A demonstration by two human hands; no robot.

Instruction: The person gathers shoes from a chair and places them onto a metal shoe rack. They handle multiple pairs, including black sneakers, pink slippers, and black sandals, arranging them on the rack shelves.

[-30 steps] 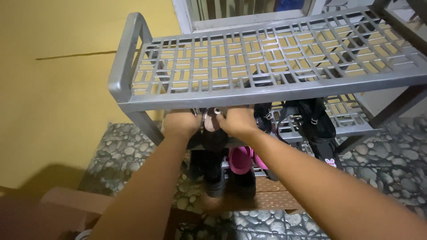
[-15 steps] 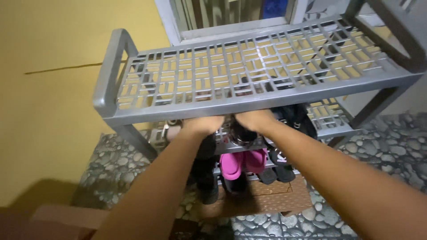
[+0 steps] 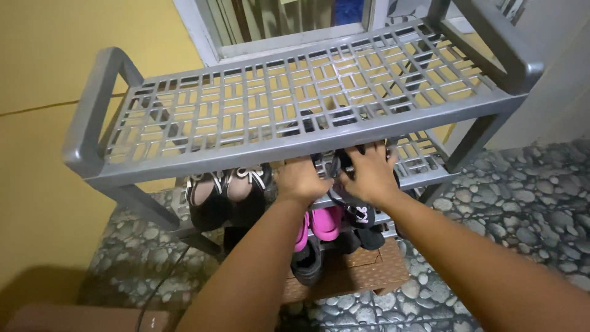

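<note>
Seen from above at a grey lattice shoe rack [image 3: 295, 104] against a yellow wall [image 3: 43, 80]: both arms stretched under the empty top tier to the middle shelf [image 3: 424, 178]. Left hand [image 3: 301, 179] curled over, right hand [image 3: 369, 175] with fingers spread, both pressed onto a pair of black strappy shoes [image 3: 344, 197] at the shelf's front edge, apparently to hold them level on the slats; whether either grip closed on a strap, hidden. Parked just left, a black-and-white pair [image 3: 227, 193]; below, pink slippers [image 3: 326, 222]; underfoot, pebble-pattern floor [image 3: 528, 209]
</note>
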